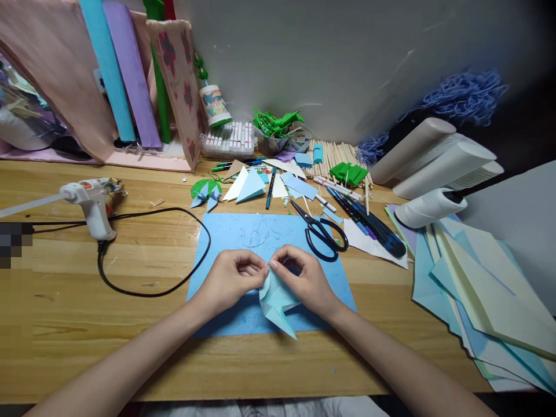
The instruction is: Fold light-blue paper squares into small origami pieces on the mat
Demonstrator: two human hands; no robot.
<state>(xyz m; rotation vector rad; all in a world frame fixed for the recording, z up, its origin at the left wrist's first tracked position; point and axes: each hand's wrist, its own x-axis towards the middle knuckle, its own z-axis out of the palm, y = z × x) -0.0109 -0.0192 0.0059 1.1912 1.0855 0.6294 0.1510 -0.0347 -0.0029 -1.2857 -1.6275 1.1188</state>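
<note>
A folded light-blue paper piece (278, 301) with a pointed lower tip hangs from my fingertips above a blue sheet (230, 231). My left hand (241, 275) pinches its upper edge between thumb and fingers. Right beside it, my right hand (302, 278) pinches the same upper edge, thumb and index finger nearly touching the left fingertips. Part of the paper is hidden behind my right hand. Black-handled scissors (324, 234) lie on the sheet's upper right corner, beyond my right hand.
On the left are a white glue gun (93, 208) and its looped black cable (130, 294). Markers (230, 139), paper scraps (252, 185) and sticks (336, 156) line the back. Stacked papers (490, 284) and white rolls (412, 150) stand at the right.
</note>
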